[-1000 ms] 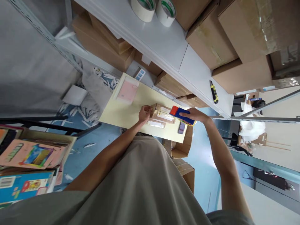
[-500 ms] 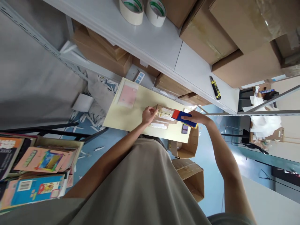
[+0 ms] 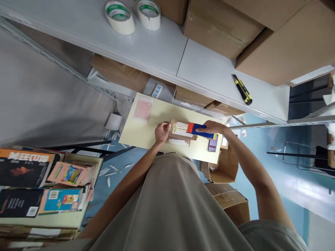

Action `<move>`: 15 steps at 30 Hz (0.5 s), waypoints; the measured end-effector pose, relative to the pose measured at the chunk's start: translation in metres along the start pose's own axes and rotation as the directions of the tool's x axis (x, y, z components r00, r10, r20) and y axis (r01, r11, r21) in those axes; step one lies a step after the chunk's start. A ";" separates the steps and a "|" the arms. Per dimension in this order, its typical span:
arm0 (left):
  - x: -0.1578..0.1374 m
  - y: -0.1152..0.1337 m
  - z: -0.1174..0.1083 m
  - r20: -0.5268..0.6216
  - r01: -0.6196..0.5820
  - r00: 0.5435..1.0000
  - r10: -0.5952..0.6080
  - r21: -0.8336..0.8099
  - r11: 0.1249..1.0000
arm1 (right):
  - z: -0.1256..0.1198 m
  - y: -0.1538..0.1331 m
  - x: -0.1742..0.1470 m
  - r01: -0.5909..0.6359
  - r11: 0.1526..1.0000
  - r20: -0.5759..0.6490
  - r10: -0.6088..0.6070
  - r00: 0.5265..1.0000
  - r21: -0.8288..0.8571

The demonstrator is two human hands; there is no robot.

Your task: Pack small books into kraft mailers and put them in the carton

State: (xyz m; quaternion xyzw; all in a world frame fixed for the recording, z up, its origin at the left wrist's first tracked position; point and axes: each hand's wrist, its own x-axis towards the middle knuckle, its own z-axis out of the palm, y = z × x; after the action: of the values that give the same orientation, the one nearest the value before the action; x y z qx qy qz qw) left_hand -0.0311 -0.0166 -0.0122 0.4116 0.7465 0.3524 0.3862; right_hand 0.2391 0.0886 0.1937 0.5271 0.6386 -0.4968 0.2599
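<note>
On a pale yellow tabletop (image 3: 154,135) lies a flat brown cardboard piece (image 3: 170,133) with white paper strips along it. The fingers of my left hand (image 3: 162,133) are pinched together at its left end. My right hand (image 3: 211,128) is wrapped over a flat blue block-like thing (image 3: 201,131) with an orange-red end and a yellow edge, whose exact kind I cannot make out. Its orange-red end rests over the right part of the cardboard piece. A second strip with white paper (image 3: 178,142) lies along the near side. Right of these is a phone (image 3: 213,143).
Above the tabletop runs a grey shelf (image 3: 209,69) with two tape rolls (image 3: 123,26), a yellow-black utility knife (image 3: 242,91) and large cartons (image 3: 222,31). Books (image 3: 65,197) are stacked at lower left. Open cardboard boxes (image 3: 227,167) stand on the floor at right.
My view has shifted, so the shelf and books appear elsewhere. The blue thing has moved left along the cardboard piece with my right hand, uncovering more of the phone. My left hand keeps its pinch.
</note>
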 end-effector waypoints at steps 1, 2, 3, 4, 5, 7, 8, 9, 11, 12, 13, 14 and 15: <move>-0.001 0.001 0.001 -0.010 0.005 1.000 -0.005 0.019 1.000 | -0.001 0.004 0.002 0.007 1.000 0.012 -0.008 1.000 0.011; -0.003 0.002 0.001 -0.021 0.013 1.000 -0.012 0.038 0.999 | -0.001 0.008 0.005 0.018 1.000 0.020 -0.019 1.000 0.022; -0.005 0.004 0.002 -0.034 0.021 0.999 -0.020 0.054 0.998 | -0.001 0.012 0.007 0.033 0.999 0.028 -0.034 0.999 0.038; -0.007 0.005 0.003 -0.046 0.027 0.999 -0.024 0.067 0.997 | -0.002 0.017 0.010 0.050 0.997 0.040 -0.052 0.998 0.059; -0.008 0.007 0.004 -0.060 0.031 0.998 -0.026 0.078 0.996 | -0.002 0.022 0.013 0.066 0.994 0.052 -0.071 0.996 0.083; -0.012 0.010 0.006 -0.088 0.034 0.996 -0.025 0.103 0.994 | -0.001 0.032 0.021 0.096 0.988 0.066 -0.104 0.992 0.123; -0.013 0.012 0.008 -0.099 0.034 0.995 -0.023 0.117 0.993 | 0.000 0.036 0.024 0.114 0.985 0.061 -0.123 0.991 0.133; -0.014 0.013 0.010 -0.106 0.035 0.994 -0.020 0.133 0.991 | 0.000 0.041 0.027 0.134 0.982 0.051 -0.142 0.989 0.134; -0.015 0.015 0.012 -0.114 0.033 0.993 -0.013 0.177 0.984 | 0.001 0.051 0.031 0.169 0.977 0.045 -0.176 0.983 0.127; -0.016 0.016 0.012 -0.116 0.031 0.993 -0.007 0.201 0.979 | 0.001 0.058 0.031 0.179 0.977 0.051 -0.186 0.981 0.116; -0.015 0.016 0.012 -0.122 0.031 0.993 -0.003 0.225 0.974 | -0.001 0.066 0.030 0.181 0.979 0.056 -0.187 0.981 0.097; -0.015 0.017 0.011 -0.130 0.033 0.991 0.000 0.249 0.968 | -0.003 0.075 0.027 0.173 0.982 0.053 -0.177 0.983 0.075; -0.015 0.017 0.011 -0.140 0.035 0.990 0.003 0.269 0.963 | -0.006 0.086 0.024 0.158 0.986 0.042 -0.160 0.986 0.052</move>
State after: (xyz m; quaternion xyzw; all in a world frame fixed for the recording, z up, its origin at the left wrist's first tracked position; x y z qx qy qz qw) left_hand -0.0108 -0.0210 0.0013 0.4288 0.8161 0.2718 0.2763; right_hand 0.3134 0.0995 0.1445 0.4690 0.6601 -0.5434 0.2213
